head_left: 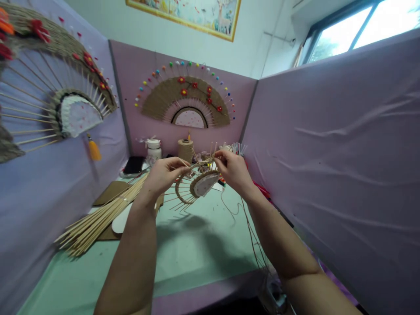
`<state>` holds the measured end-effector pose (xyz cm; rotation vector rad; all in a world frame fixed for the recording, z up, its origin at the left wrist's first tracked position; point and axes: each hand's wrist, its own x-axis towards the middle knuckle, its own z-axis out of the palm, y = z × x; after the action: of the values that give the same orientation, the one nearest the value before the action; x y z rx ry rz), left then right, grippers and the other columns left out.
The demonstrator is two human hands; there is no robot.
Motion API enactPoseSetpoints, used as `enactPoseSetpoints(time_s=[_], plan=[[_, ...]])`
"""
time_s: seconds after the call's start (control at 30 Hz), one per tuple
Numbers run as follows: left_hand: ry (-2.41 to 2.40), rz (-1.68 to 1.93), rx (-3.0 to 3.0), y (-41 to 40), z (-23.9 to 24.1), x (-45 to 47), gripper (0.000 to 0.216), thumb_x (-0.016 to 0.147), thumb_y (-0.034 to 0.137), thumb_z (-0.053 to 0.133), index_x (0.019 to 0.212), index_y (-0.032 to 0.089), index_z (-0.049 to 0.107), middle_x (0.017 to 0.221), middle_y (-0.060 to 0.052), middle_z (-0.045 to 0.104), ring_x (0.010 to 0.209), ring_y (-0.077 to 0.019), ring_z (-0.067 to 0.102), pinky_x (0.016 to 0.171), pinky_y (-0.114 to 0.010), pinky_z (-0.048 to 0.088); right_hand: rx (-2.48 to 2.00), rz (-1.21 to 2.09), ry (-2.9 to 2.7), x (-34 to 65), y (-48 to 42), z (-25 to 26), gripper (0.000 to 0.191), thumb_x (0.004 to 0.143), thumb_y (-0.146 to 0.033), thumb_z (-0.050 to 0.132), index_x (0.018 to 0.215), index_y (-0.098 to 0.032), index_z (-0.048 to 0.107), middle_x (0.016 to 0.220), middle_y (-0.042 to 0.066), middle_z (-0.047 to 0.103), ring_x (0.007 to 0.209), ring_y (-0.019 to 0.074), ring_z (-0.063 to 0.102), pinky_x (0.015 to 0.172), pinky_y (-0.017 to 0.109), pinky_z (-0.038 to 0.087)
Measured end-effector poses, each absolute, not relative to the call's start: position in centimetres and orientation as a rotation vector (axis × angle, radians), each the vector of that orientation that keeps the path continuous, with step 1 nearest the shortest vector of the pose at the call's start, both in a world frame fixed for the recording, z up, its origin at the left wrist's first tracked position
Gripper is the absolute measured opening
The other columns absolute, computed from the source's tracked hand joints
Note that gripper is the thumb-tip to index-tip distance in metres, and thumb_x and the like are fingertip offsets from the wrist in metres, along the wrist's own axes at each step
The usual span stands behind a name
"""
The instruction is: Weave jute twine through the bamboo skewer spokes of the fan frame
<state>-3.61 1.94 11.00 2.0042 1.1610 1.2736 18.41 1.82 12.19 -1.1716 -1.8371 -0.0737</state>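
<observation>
Both my hands hold a small half-made fan (197, 186) above the green table (197, 249). The fan has a white half-round centre, a rim of brown twine and thin wooden sticks spreading out. My left hand (166, 174) is closed, pinching the sticks on the fan's left side. My right hand (233, 168) is closed on the twine and sticks at the fan's upper right. A strand of brown twine (244, 218) hangs from the fan down along my right forearm toward the table's front edge.
A bundle of long wooden sticks (98, 221) lies on brown card at the table's left. A twine spool (185, 150), a white jar (153, 151) and a black item stand at the back. Finished fans hang on the purple back and left walls.
</observation>
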Motion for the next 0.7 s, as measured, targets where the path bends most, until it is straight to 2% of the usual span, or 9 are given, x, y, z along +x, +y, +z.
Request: enactPoseSetpoints(time_s=[0.33, 0.5, 0.6, 0.7], plan=[[1.166, 1.316, 1.944, 1.5, 11.2, -4.9, 0.024, 0.078, 0.035, 0.063, 0.089, 0.015, 0.069, 0.087, -0.007, 0.074, 0.08, -0.0187, 0.068, 0.072, -0.029, 0.052, -1.193, 0.032, -1.858, 17.6, 1.8, 12.2, 0.013, 0.083, -0.024, 0.054, 0.081, -0.018, 0.065, 0.062, 0.0, 0.062, 0.057, 0.014, 0.053, 0.058, 0.025, 0.035], [1.475, 1.495, 2.044, 1.4, 11.4, -4.5, 0.025, 0.08, 0.031, 0.061, 0.1, 0.017, 0.068, 0.09, -0.005, 0.074, 0.083, -0.0192, 0.067, 0.079, -0.032, 0.05, -1.2, -0.016, -1.85, 17.4, 1.9, 12.1, 0.014, 0.083, -0.023, 0.053, 0.083, -0.019, 0.066, 0.067, 0.002, 0.066, 0.061, 0.0159, 0.056, 0.06, 0.026, 0.036], [1.637, 1.666, 2.123, 0.5, 11.6, -3.3, 0.033, 0.082, 0.024, 0.058, 0.114, 0.018, 0.062, 0.104, -0.008, 0.071, 0.097, -0.0211, 0.065, 0.09, -0.035, 0.047, -1.251, -0.036, -1.823, 17.0, 1.9, 12.1, 0.014, 0.084, -0.023, 0.053, 0.083, -0.019, 0.066, 0.066, 0.003, 0.066, 0.059, 0.0163, 0.055, 0.06, 0.027, 0.036], [1.805, 2.011, 2.06, -1.1, 11.4, -0.8, 0.034, 0.086, 0.018, 0.049, 0.12, 0.019, 0.056, 0.125, -0.011, 0.06, 0.12, -0.0229, 0.052, 0.101, -0.039, 0.039, -1.317, -0.074, -1.798, 16.8, 1.9, 12.1, 0.015, 0.083, -0.021, 0.053, 0.083, -0.018, 0.067, 0.064, 0.003, 0.064, 0.057, 0.0162, 0.053, 0.059, 0.027, 0.034]])
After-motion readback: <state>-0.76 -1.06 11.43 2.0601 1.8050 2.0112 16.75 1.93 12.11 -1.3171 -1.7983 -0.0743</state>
